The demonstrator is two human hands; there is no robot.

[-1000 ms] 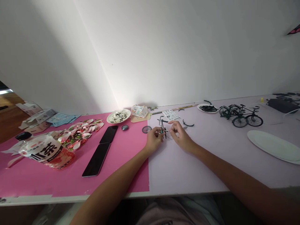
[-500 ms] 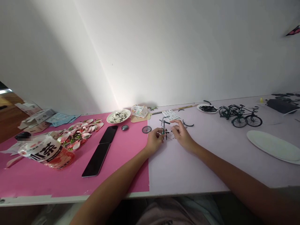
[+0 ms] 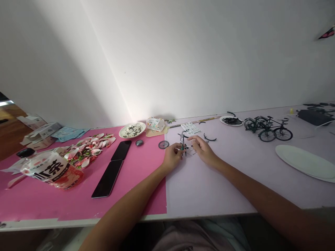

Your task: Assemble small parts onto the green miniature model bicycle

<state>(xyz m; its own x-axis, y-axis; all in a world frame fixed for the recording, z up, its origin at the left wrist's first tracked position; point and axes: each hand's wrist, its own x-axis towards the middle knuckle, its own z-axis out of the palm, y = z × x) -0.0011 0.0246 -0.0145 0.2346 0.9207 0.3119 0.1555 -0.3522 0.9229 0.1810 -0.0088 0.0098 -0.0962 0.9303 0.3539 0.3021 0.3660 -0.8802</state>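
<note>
My left hand (image 3: 173, 155) is closed, with its fingertips pinching a small dark green model bicycle frame (image 3: 182, 145) over the table. Its handlebar (image 3: 184, 133) points up and away from me. On the other side, my right hand (image 3: 203, 150) has thumb and fingers closed on a thin rod (image 3: 190, 146) that reaches to the frame; its kind is too small to make out. The right index finger stretches toward the handlebar. Just beyond my left hand lies a loose spoked wheel (image 3: 163, 144). Curved black mudguard-like pieces (image 3: 210, 138) rest past my right hand.
Assembled model bicycles (image 3: 272, 129) stand at the right, near a white oval plate (image 3: 305, 161). Black parts fill a small plate (image 3: 231, 121). Leftward are a plate of small pieces (image 3: 132, 130), black phones (image 3: 108, 178), a drink bottle (image 3: 53, 170) and pink-white plastic parts (image 3: 87, 148).
My right hand has shifted very slightly left, its index finger a little lower and closer to the handlebar. My left hand keeps the bicycle frame in nearly the same place.
</note>
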